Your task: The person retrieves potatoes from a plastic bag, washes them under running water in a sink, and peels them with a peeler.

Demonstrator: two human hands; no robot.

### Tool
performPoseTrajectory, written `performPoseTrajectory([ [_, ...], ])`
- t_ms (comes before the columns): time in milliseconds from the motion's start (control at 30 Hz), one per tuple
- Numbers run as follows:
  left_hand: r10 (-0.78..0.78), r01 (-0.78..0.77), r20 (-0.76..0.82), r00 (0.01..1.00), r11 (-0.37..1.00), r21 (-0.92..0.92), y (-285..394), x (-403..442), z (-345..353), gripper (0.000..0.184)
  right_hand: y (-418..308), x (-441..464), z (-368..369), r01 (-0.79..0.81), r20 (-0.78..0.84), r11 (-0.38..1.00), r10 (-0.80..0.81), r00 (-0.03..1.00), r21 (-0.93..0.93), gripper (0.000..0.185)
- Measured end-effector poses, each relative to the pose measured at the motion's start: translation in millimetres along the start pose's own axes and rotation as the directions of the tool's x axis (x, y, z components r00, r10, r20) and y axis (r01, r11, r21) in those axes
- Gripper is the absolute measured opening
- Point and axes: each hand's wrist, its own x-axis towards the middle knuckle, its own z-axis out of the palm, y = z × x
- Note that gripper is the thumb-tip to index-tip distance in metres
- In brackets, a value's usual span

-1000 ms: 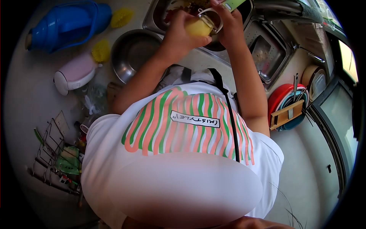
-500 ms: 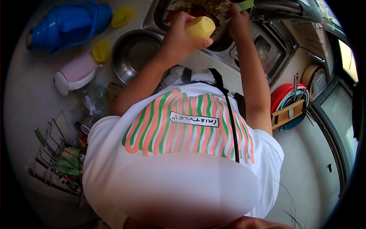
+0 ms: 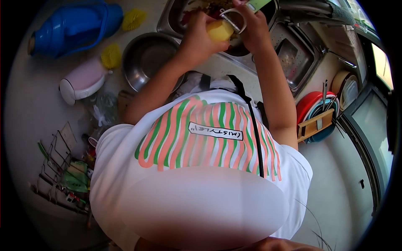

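Note:
My left hand (image 3: pixel 197 41) is closed around a peeled, pale yellow potato (image 3: pixel 219 31) over the sink (image 3: pixel 166 19). In my right hand (image 3: pixel 256 32) is a peeler with a green handle (image 3: pixel 260 4) and a white looped head (image 3: pixel 242 26). The peeler's blade lies at the potato's right end; whether it touches the surface I cannot tell. Beneath my hands, peelings (image 3: pixel 215 7) lie in the sink basin, partly hidden by the hands.
Left of the sink stands a steel bowl (image 3: pixel 146 60). Farther left are a blue thermos (image 3: pixel 71 29), a pink-and-white appliance (image 3: pixel 83 81) and yellow scrubbers (image 3: pixel 134 19). A second basin (image 3: pixel 303 62) lies right, with stacked basins (image 3: pixel 303 106) below it.
My right hand has brought the peeler left and down, from beside the potato to its right end. The potato has turned slightly in my left hand.

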Motion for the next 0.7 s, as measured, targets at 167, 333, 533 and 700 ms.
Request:
performPoseTrajectory([
  [167,0.062,-0.063,-0.010,0.998,0.995,-0.074,16,-10,-8,0.060,34,45,-66,0.031,-0.251,0.948,-0.115,0.961,-0.316,0.017],
  [333,0.037,-0.031,-0.057,0.998,0.995,0.096,18,-4,-4,0.059,-9,-6,2,0.075,-0.158,0.996,-0.067,0.985,0.044,0.019],
  [533,0.068,-0.056,-0.101,0.993,0.992,0.115,27,-8,-4,0.061,9,20,-28,0.146,-0.297,0.974,-0.192,0.935,-0.171,0.014],
  [700,0.031,-0.019,-0.054,0.998,0.981,0.195,23,-2,0,0.062,8,-17,11,0.145,-0.086,0.974,-0.162,0.983,-0.173,0.017],
])
